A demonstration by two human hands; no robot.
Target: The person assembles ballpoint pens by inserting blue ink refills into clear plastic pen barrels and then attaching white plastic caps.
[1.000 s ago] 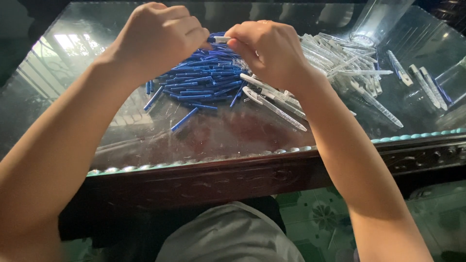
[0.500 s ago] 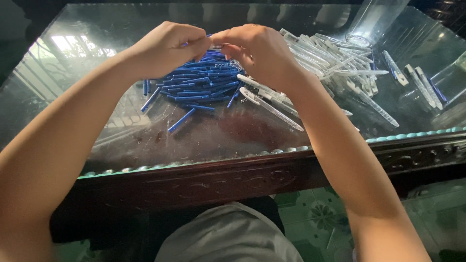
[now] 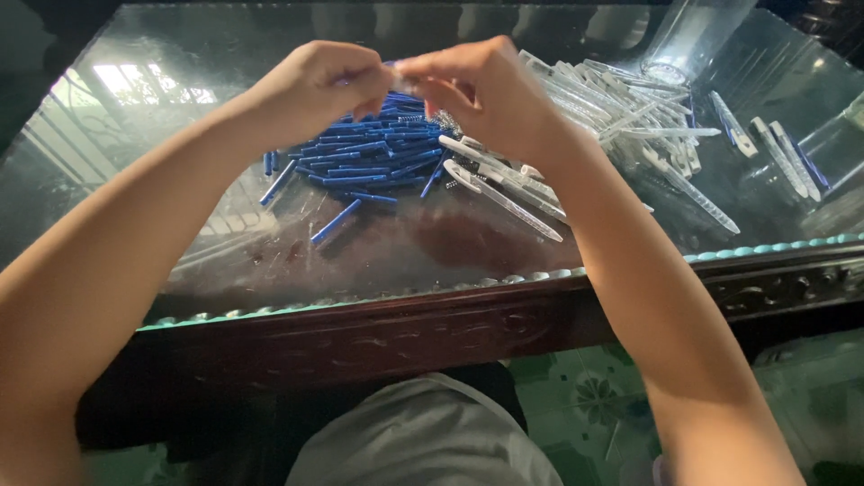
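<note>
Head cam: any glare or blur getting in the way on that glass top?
Head view: window glare on the glass tabletop at left, dim far edge; left hand and right hand slightly soft, hiding the small part between them; blue pen pile and clear barrels sharp enough.

The bench is showing a glossy, reflecting glass top over dark carved wood. Blue pen parts are looking like smooth plastic; clear barrels are gleaming, transparent plastic.

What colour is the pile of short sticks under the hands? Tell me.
Blue: the pile of short sticks shows plainly in the head view.
</note>
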